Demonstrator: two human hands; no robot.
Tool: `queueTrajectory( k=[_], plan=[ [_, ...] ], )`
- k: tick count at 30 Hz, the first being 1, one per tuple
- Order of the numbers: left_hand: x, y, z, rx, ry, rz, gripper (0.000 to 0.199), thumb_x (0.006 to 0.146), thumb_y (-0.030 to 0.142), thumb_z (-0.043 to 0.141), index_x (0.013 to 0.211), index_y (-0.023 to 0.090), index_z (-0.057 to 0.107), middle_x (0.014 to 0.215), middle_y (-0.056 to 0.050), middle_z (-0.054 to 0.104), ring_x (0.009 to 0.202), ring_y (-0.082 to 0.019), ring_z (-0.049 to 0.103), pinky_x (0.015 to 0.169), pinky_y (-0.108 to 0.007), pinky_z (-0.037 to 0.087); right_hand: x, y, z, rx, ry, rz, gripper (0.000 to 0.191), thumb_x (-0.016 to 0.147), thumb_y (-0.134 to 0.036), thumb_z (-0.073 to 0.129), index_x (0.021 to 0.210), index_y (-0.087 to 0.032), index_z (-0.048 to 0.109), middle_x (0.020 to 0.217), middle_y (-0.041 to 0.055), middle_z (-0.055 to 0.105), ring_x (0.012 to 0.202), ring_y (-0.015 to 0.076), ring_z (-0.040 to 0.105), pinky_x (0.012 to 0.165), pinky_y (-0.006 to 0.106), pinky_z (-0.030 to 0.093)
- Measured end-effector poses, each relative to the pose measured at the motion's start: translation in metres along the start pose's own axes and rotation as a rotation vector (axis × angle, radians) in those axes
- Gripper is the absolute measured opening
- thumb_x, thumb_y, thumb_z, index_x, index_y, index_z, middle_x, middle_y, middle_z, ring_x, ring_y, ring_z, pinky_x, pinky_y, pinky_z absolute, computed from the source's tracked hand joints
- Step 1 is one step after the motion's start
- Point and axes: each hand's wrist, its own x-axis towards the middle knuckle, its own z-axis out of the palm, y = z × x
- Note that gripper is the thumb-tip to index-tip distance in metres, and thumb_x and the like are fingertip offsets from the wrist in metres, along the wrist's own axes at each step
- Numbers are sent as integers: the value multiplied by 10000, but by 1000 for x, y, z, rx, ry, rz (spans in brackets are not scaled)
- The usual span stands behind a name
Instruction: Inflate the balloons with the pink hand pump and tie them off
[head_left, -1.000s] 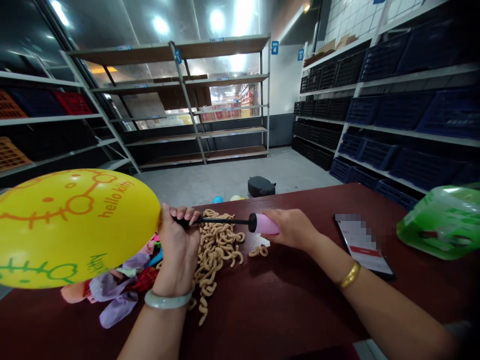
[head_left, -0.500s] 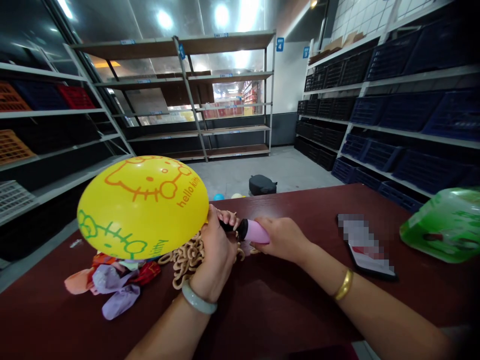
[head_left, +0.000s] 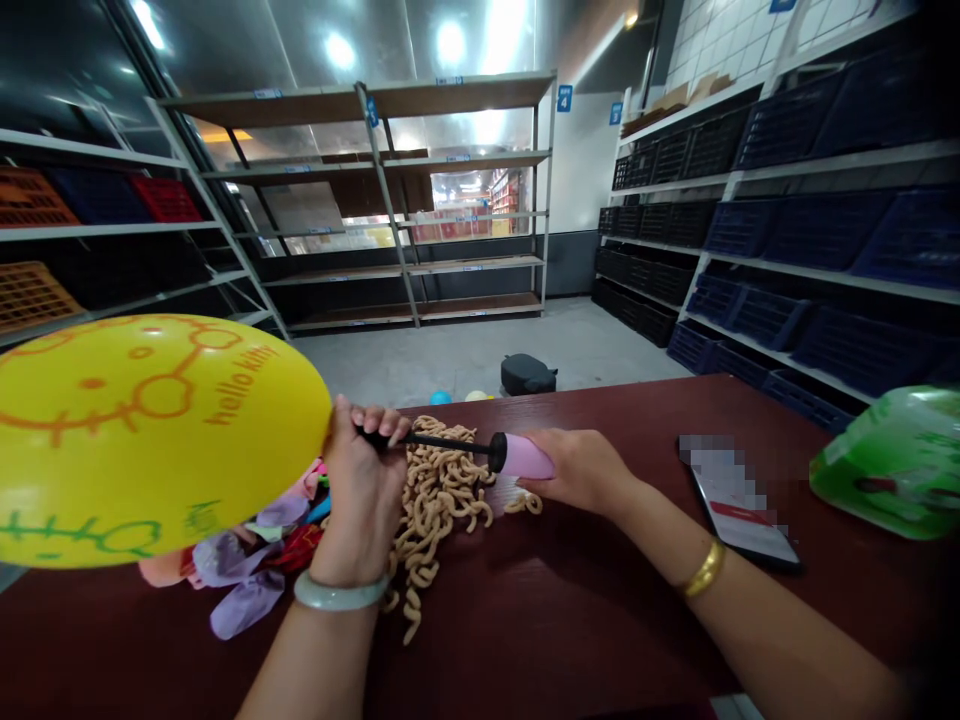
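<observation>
A yellow inflated balloon (head_left: 157,430) with printed cat-face outlines bulges out beyond the left side of my left hand (head_left: 367,455). That hand is closed round the black end of a hand balloon pump, and the balloon's neck is hidden in its grip. The pump's thin black rod (head_left: 450,443) spans the gap between my hands. Its pink barrel (head_left: 525,457) is gripped by my right hand (head_left: 581,470), fingers wrapped round it. Below the rod lies a heap of curly tan snack-like pieces (head_left: 435,500).
Uninflated balloons (head_left: 240,570) lie piled on the dark red table (head_left: 562,620) at left. A phone (head_left: 739,500) and a green, partly clear bag (head_left: 892,460) are at right. Beyond the table stand shelves (head_left: 457,265), a dark rounded object (head_left: 529,374) on the floor, and crates (head_left: 772,310).
My left hand has moved left, carrying the balloon with it and drawing the pump's black rod out of the pink barrel. My right hand has stayed nearly in place.
</observation>
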Motion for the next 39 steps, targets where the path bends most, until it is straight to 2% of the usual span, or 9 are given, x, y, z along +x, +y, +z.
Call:
queueTrajectory(
  k=[3, 6, 12, 18, 21, 24, 30, 36, 39],
  plan=[
    [8, 15, -5, -26, 21, 15, 354, 927, 269, 492, 623, 180, 335, 476, 60, 332, 416, -75, 347, 425, -211, 286, -1, 9, 3, -8, 36, -15, 496, 816, -572, 565, 1192, -251, 533, 1062, 60, 682, 909, 248, 642, 698, 314, 408],
    [9, 12, -8, -31, 29, 10, 357, 935, 279, 479, 625, 181, 332, 481, 59, 333, 422, -73, 357, 434, -211, 284, -2, 14, 5, -3, 48, -22, 492, 818, -563, 563, 1194, -248, 529, 1058, 60, 683, 903, 251, 644, 706, 321, 405],
    [-1, -22, -8, -18, 10, -23, 386, 861, 328, 603, 613, 179, 347, 499, 64, 327, 429, -68, 371, 435, -206, 291, -3, 8, 4, -11, 10, -2, 432, 805, -524, 578, 1130, -242, 542, 979, 44, 694, 840, 242, 652, 658, 314, 380],
    [-30, -61, 0, 10, -9, -137, 355, 869, 330, 592, 624, 173, 390, 527, 54, 349, 456, -76, 372, 451, -216, 319, -4, -7, 4, -17, -5, 27, 405, 794, -507, 598, 1085, -231, 541, 958, 47, 694, 812, 237, 653, 622, 302, 362],
    [-44, -72, 6, 25, -33, -176, 343, 860, 318, 607, 633, 173, 395, 538, 53, 349, 469, -79, 372, 463, -222, 331, -4, -14, 4, 1, -15, 37, 407, 791, -520, 600, 1062, -222, 540, 961, 52, 693, 807, 231, 653, 619, 294, 363],
    [-51, -75, 9, 29, -37, -182, 354, 862, 332, 604, 627, 171, 395, 540, 51, 350, 476, -80, 378, 473, -226, 341, -4, -19, 3, 16, -18, 35, 424, 794, -528, 599, 1082, -222, 537, 973, 53, 690, 812, 228, 653, 623, 290, 365],
    [-37, -62, 7, 55, -31, -180, 377, 860, 367, 601, 613, 175, 391, 534, 49, 357, 458, -88, 380, 467, -239, 341, -1, -16, 4, 60, -30, 21, 404, 808, -530, 587, 1103, -258, 545, 1021, 32, 689, 880, 231, 649, 671, 292, 385],
    [4, -18, -8, 19, 40, -71, 368, 885, 304, 560, 611, 181, 347, 483, 63, 335, 411, -79, 359, 431, -220, 282, 1, 2, 3, 54, -61, 27, 453, 783, -517, 614, 1165, -284, 542, 1065, 22, 690, 938, 242, 645, 704, 295, 394],
    [16, 3, -14, -10, 59, -4, 378, 909, 283, 514, 620, 186, 291, 462, 71, 322, 396, -72, 332, 427, -214, 256, 1, 9, 2, 59, -54, 12, 454, 783, -522, 610, 1169, -293, 544, 1069, 17, 690, 936, 244, 646, 707, 298, 394]
  ],
)
